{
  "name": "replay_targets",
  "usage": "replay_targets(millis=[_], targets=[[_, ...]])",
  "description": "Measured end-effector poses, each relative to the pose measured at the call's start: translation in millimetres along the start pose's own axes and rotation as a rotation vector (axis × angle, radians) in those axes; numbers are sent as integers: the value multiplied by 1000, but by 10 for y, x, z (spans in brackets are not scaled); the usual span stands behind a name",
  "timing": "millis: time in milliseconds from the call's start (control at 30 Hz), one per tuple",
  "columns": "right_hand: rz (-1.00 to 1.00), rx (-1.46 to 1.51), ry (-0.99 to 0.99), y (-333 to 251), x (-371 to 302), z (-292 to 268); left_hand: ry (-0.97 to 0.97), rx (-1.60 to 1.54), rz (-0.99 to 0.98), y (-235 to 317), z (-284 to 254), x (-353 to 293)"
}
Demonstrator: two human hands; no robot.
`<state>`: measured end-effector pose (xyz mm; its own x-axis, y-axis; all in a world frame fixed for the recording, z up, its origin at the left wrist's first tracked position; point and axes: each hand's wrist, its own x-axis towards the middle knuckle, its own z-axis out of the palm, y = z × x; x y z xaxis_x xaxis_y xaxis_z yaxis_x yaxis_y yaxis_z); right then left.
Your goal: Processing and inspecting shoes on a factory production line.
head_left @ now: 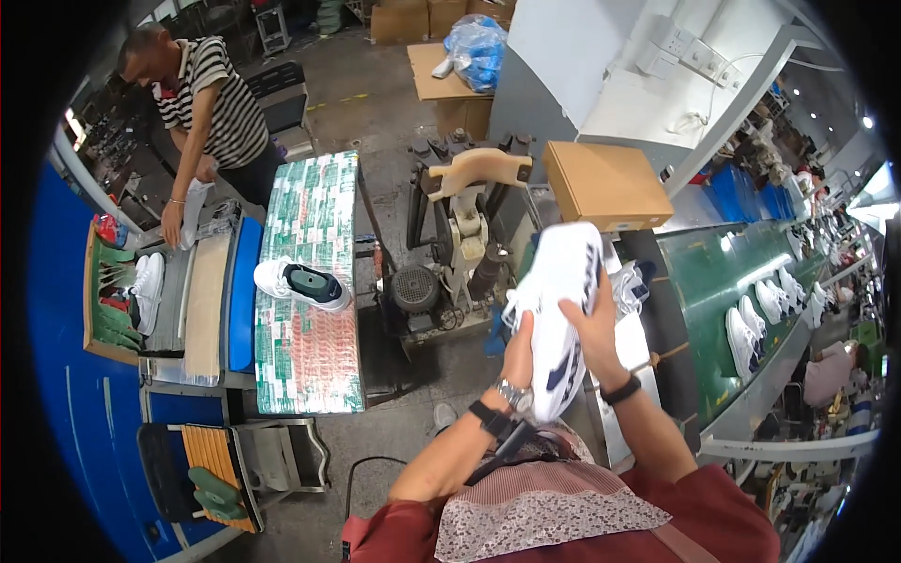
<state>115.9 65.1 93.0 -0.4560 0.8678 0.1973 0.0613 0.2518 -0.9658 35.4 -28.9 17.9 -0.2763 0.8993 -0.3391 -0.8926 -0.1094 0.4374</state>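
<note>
A white sneaker point(556, 366) with dark patches along its side is held up in front of my body, between both hands. My left hand point(517, 352) grips its near left side, the thumb lying along the shoe. On the other side my right hand point(597, 328) is closed on it, the thumb pressed against the upper. Part of a white shoe with laces point(627, 286) shows just beyond my right hand. To the left, a single white sneaker point(305, 284) with a dark insole lies on a table wrapped in green and red printed film point(314, 211).
A machine with a motor point(416, 286) and a curved tan pad stands ahead. Right of it sits a brown cardboard box point(610, 183). A green conveyor belt point(690, 272) carries several white shoes. At the far left a co-worker point(211, 103) reaches over a bench; a chair point(211, 469) stands nearer.
</note>
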Motion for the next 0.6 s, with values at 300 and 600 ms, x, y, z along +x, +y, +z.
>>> replay_targets(millis=[300,600], targets=[[-49,-425,-151,-91,779,595,-38,-222,-14,246,-206,598],[69,-915,-295,-597,1031,1017,-81,-346,38,212,-388,736]])
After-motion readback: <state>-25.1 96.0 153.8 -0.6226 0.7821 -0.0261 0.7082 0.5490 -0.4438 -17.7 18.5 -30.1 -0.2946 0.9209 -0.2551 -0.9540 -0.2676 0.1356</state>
